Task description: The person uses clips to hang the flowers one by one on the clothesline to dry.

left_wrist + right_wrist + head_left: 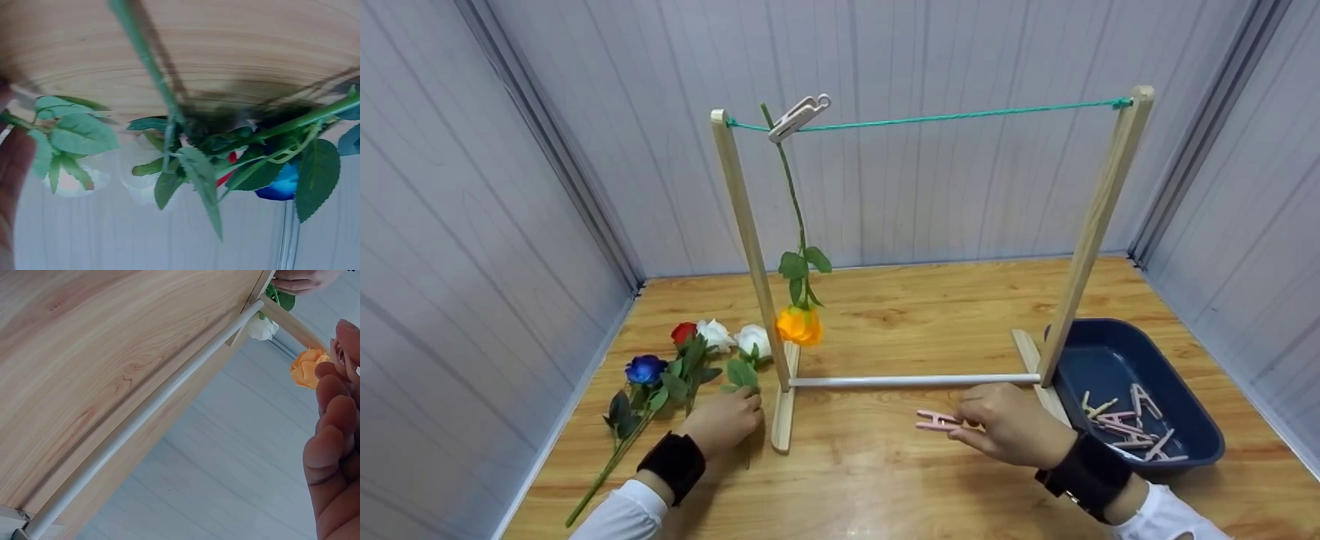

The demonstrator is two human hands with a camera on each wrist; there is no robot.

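Note:
At the left, my left hand [724, 420] pinches the stem of a white rose [753, 341] just below its leaves, low over the table. My right hand [1012, 424] holds a pink clothespin [936, 421] between thumb and fingers, its prongs pointing left, in front of the white bar. An orange rose [799, 325] hangs head down from the green cord [945, 118], held by a pale clothespin [799, 118] near the left post. Beside the left hand lie a red rose [683, 332], another white rose [715, 335] and a blue rose [645, 369].
The wooden frame has a left post [744, 217], a right post [1099, 225] and a white bottom bar [915, 381]. A dark blue basin [1174, 375] behind and right of the right post holds several clothespins [1121, 426]. Grey panel walls enclose the table [885, 480].

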